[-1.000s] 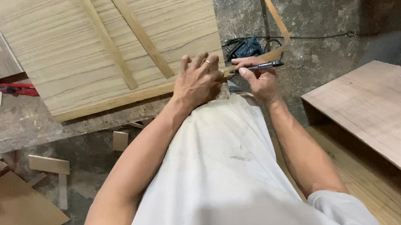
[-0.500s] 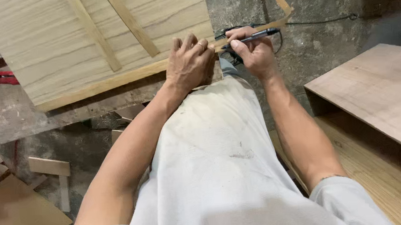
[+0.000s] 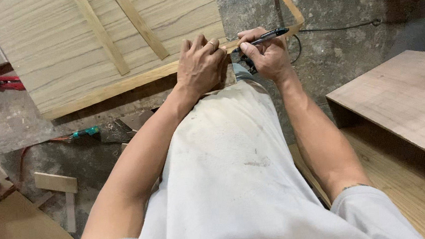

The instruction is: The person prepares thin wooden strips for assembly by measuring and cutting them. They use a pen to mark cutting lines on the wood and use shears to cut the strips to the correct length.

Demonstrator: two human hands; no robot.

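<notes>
Now your left hand presses flat, fingers apart, on the wooden panel; at three o'clock your right hand grips a pen on the edge strip, no mark visible yet.

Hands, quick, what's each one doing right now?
Left hand: open, palm and fingers pressed flat on the corner of the light wood-grain panel.
Right hand: closed around a black pen.

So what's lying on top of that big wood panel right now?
Two loose wood strips lie on the panel; the left hand presses its near corner. What's under that hand is hidden.
</notes>
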